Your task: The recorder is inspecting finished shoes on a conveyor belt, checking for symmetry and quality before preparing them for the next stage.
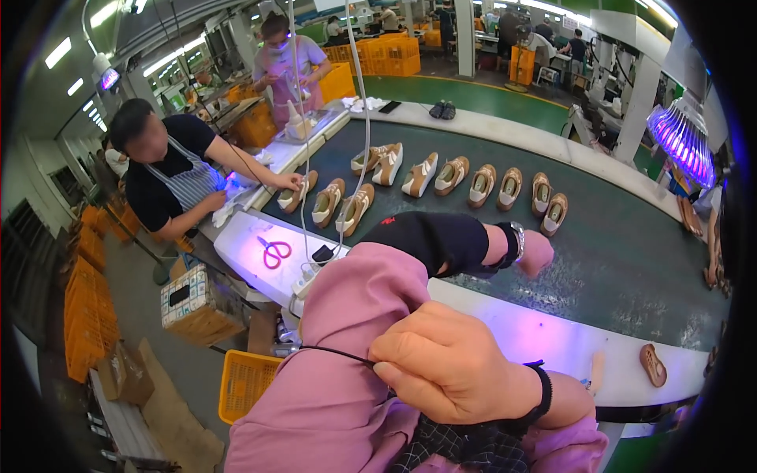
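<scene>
Stretched to the right across my body, my left arm wears a pink sleeve, a black sleeve cover (441,238) and a silver bracelet or watch (516,240). Beyond it my left hand (537,254) is curled into a loose fist over the dark green conveyor belt (552,288), with nothing seen in it. Nearer, my right hand (449,363) pinches a thin black cord (335,351) that runs over the pink sleeve of my upper left arm. A black band (544,390) circles the right wrist.
Tan and white sneakers (419,175) stand in a row along the belt. Red-handled scissors (274,252) lie on the white ledge, where a brown shoe piece (653,365) also rests. At left a co-worker (177,162) touches a shoe. A purple lamp (682,142) hangs at right.
</scene>
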Tool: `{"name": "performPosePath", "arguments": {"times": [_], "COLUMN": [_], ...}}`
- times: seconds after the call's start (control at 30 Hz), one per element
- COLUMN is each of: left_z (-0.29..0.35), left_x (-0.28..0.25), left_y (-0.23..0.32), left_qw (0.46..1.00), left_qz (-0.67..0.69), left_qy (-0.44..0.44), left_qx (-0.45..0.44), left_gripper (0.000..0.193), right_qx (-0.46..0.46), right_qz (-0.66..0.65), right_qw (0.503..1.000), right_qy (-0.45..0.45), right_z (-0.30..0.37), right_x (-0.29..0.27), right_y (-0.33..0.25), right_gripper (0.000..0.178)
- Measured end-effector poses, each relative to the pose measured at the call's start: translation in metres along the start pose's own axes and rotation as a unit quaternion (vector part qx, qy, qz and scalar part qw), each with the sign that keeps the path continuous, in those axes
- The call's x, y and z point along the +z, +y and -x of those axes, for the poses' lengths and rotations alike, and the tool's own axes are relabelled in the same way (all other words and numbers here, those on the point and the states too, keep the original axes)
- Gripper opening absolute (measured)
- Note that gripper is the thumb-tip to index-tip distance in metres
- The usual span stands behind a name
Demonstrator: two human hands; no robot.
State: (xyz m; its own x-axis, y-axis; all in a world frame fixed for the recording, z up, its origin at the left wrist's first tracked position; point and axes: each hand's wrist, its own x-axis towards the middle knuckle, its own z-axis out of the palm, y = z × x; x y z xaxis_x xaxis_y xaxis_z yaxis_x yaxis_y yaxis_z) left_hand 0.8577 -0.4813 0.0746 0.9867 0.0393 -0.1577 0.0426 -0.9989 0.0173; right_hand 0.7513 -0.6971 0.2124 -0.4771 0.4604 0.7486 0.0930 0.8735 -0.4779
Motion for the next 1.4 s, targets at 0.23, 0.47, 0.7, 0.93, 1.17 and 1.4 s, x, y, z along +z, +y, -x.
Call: {"name": "performPosePath", "arguments": {"times": [0.23, 0.47, 0.7, 0.93, 1.17, 1.4], "left_z": [0.020, 0.028, 0.034, 0.039, 0.011, 0.002], "left_x": [0.008, 0.021, 0.029, 0.037, 0.063, 0.084], "left_y": [-0.007, -0.009, -0.017, -0.022, -0.012, 0.022], "left_qw": [0.999, 0.997, 0.997, 0.995, 0.995, 0.993], "left_qz": [0.019, 0.045, 0.055, 0.072, 0.072, 0.118], "left_qy": [0.004, 0.009, 0.013, 0.025, 0.000, -0.018], "left_qx": [-0.037, -0.055, -0.055, -0.070, -0.066, 0.008], "left_gripper": [0.017, 0.016, 0.016, 0.014, 0.015, 0.017], "right_qx": [0.074, 0.116, 0.079, 0.123, 0.172, 0.039], "right_qz": [-0.063, -0.111, -0.100, -0.419, -0.472, -0.433], "right_qw": [0.995, 0.984, 0.991, 0.889, 0.828, 0.860], "right_qy": [-0.012, -0.077, -0.037, -0.139, -0.249, -0.269], "right_z": [0.007, 0.012, 0.015, 0.027, -0.046, -0.046], "right_x": [0.008, 0.012, 0.016, 0.008, -0.002, 0.035], "right_y": [-0.007, -0.001, 0.002, 0.002, -0.025, -0.019], "right_gripper": [0.027, 0.038, 0.025, 0.020, 0.022, 0.022]}}
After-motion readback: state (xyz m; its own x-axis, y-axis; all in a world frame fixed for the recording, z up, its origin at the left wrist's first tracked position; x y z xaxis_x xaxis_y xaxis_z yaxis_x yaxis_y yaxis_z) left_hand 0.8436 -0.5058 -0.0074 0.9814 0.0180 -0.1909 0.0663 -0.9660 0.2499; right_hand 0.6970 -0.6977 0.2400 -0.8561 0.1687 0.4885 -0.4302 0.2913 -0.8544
